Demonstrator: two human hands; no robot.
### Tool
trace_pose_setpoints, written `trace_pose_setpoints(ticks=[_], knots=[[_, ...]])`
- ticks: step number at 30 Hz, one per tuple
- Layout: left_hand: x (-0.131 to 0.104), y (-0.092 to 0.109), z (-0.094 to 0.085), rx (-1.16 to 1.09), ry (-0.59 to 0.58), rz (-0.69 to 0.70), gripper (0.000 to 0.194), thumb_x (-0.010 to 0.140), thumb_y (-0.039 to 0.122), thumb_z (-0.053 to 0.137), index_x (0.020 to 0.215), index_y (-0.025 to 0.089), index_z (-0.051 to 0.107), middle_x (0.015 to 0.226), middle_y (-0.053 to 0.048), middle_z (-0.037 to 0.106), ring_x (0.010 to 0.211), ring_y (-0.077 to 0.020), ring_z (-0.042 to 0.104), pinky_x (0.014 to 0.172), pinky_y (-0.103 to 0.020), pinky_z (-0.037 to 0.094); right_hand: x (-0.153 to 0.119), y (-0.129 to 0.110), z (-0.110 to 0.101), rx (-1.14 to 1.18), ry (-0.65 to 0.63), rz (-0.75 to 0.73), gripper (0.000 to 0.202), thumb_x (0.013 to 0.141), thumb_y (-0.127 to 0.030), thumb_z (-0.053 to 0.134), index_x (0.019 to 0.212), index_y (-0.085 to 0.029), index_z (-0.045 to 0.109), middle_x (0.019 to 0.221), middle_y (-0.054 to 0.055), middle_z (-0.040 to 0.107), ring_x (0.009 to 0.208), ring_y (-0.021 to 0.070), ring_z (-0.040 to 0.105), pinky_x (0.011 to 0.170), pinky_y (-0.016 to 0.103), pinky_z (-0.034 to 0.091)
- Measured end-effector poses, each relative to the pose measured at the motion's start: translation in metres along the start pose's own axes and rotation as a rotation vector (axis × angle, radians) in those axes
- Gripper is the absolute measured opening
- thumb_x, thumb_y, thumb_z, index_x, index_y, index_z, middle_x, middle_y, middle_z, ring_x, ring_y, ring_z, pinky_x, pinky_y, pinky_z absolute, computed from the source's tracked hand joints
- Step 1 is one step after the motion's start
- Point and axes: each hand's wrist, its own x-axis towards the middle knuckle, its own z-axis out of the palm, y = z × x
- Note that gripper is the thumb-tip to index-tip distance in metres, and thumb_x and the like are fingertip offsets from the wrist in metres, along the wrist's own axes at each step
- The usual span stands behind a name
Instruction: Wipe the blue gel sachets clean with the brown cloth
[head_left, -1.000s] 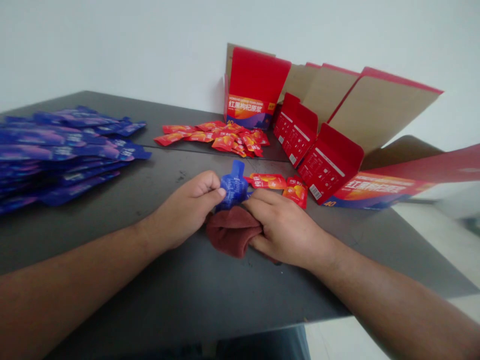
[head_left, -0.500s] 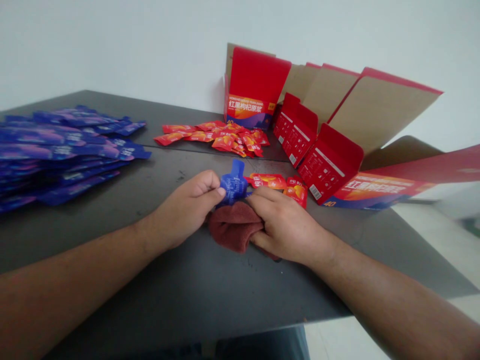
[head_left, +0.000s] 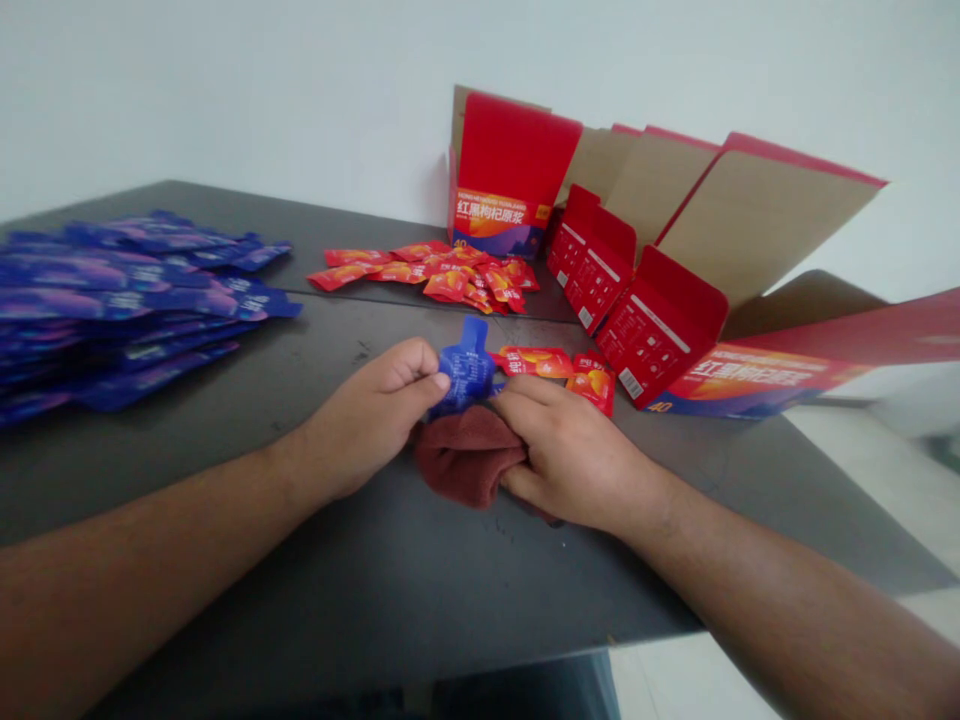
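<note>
My left hand [head_left: 382, 415] is closed, its thumb and fingers pinching the edge of a blue printed pouch [head_left: 465, 373] with a narrow spout end pointing away from me. A folded brown cloth [head_left: 469, 455] is bunched under the near side of the pouch. My right hand [head_left: 574, 450] is wrapped round the cloth's right side, with its fingertips close against the pouch; whether they touch the pouch is hidden. Just beyond my right hand lie a red-orange pouch [head_left: 536, 362] and another red pouch [head_left: 592, 383].
A large heap of blue pouches [head_left: 135, 300] covers the table's left side. Several red pouches [head_left: 442, 272] lie in a pile at the back. Red cartons [head_left: 664, 325] with raised lids stand at the right, and one more carton [head_left: 499, 180] stands by the wall. All rest on a dark table [head_left: 420, 600].
Almost nothing differs. The brown cloth has shifted very slightly left, while both hands keep their grip in the same place.
</note>
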Motion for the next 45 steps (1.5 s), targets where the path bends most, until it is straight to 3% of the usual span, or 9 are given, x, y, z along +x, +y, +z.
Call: trace_pose_setpoints(ticks=[3,9,14,16,21,27,33,39,45], knots=[[0.0,-0.002,0.0,-0.035,0.004,-0.021,0.026,0.096,0.039,0.068,0.081,0.023,0.054,0.07,0.002,0.05,0.062,-0.0145,0.042,0.057,-0.028,0.034,0.0,-0.001,0.0,-0.004,0.041,0.036,0.013,0.088,-0.019,0.067,0.098,-0.021,0.06,0.1,0.007,0.065,0.095,0.0242,0.061,0.083,0.037,0.051],[0.0,-0.003,0.001,-0.087,0.018,-0.027,0.023,0.096,0.036,0.068,0.082,0.023,0.054,0.07,0.002,0.051,0.061,-0.0141,0.046,0.059,-0.029,0.04,0.001,-0.002,-0.002,-0.017,-0.08,-0.009,0.015,0.088,-0.019,0.068,0.102,-0.021,0.063,0.102,0.006,0.066,0.097,0.0238,0.063,0.082,0.035,0.05],[0.0,0.0,0.005,-0.19,0.016,-0.098,0.019,0.096,0.034,0.066,0.086,0.024,0.053,0.074,0.001,0.055,0.062,-0.015,0.052,0.058,-0.029,0.043,0.003,0.009,-0.006,-0.025,0.129,0.126,0.015,0.083,-0.018,0.067,0.096,-0.021,0.058,0.095,0.005,0.063,0.086,0.0222,0.059,0.077,0.035,0.048],[-0.001,0.0,0.006,-0.193,0.019,-0.099,0.019,0.096,0.034,0.066,0.086,0.024,0.053,0.075,0.001,0.056,0.062,-0.0148,0.053,0.057,-0.028,0.043,0.003,0.011,-0.005,-0.009,0.151,0.121,0.016,0.083,-0.018,0.067,0.095,-0.021,0.058,0.094,0.005,0.062,0.086,0.022,0.059,0.077,0.035,0.048],[-0.001,0.0,0.004,-0.118,0.053,-0.064,0.022,0.094,0.033,0.068,0.082,0.023,0.053,0.069,0.003,0.05,0.06,-0.0135,0.047,0.055,-0.027,0.039,0.0,0.002,0.001,0.004,-0.032,-0.005,0.012,0.087,-0.018,0.066,0.098,-0.021,0.06,0.101,0.006,0.065,0.095,0.0231,0.062,0.081,0.034,0.049],[-0.002,-0.002,0.003,-0.099,0.048,-0.074,0.022,0.096,0.038,0.066,0.085,0.023,0.055,0.071,0.002,0.056,0.059,-0.0141,0.048,0.053,-0.027,0.037,-0.001,0.0,0.002,-0.037,0.127,0.076,0.01,0.088,-0.019,0.065,0.096,-0.021,0.059,0.097,0.006,0.063,0.089,0.0231,0.059,0.077,0.035,0.048],[-0.002,0.0,0.004,-0.029,0.067,-0.056,0.024,0.095,0.037,0.069,0.081,0.022,0.055,0.067,0.003,0.051,0.058,-0.0131,0.045,0.052,-0.027,0.032,-0.001,-0.006,0.005,-0.004,-0.023,-0.088,0.016,0.091,-0.019,0.068,0.107,-0.02,0.066,0.103,0.007,0.068,0.097,0.0246,0.064,0.082,0.036,0.05],[-0.001,0.001,0.003,-0.013,0.096,-0.006,0.024,0.094,0.035,0.069,0.079,0.022,0.056,0.068,0.002,0.052,0.061,-0.0137,0.045,0.055,-0.027,0.034,-0.001,-0.004,0.004,-0.029,0.102,0.032,0.012,0.088,-0.018,0.066,0.1,-0.019,0.065,0.099,0.008,0.066,0.093,0.0247,0.062,0.08,0.036,0.05],[-0.002,0.005,0.004,0.029,0.08,-0.025,0.024,0.095,0.034,0.068,0.078,0.022,0.055,0.067,0.003,0.051,0.06,-0.013,0.043,0.054,-0.026,0.032,-0.002,-0.008,0.006,-0.019,-0.024,-0.057,0.017,0.09,-0.02,0.069,0.108,-0.019,0.067,0.105,0.008,0.069,0.097,0.0254,0.065,0.083,0.037,0.051]])
